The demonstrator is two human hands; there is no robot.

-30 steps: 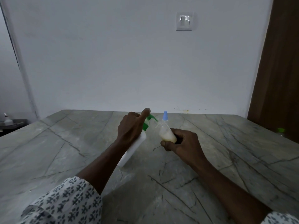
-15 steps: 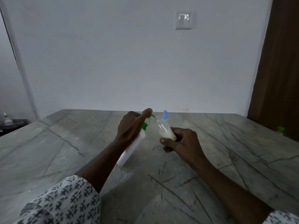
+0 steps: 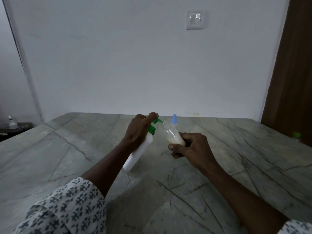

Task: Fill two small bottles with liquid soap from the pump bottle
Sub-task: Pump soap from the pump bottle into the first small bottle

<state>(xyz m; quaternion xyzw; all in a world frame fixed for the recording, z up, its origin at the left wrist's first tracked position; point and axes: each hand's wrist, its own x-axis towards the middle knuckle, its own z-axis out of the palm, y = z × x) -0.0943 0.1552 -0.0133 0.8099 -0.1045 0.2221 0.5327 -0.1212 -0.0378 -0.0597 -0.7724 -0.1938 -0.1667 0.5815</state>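
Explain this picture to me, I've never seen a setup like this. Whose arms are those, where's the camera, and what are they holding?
There is no machine here. A person wears one wide-angle camera on the head, looking forward and down, so you see their own two arms. The left hand grips a tilted white pump bottle, with a finger on its green pump head. The right hand holds a small clear bottle, partly filled with pale soap, its mouth at the nozzle. A blue cap shows just behind; what it sits on is hidden. Underneath is a grey stone table.
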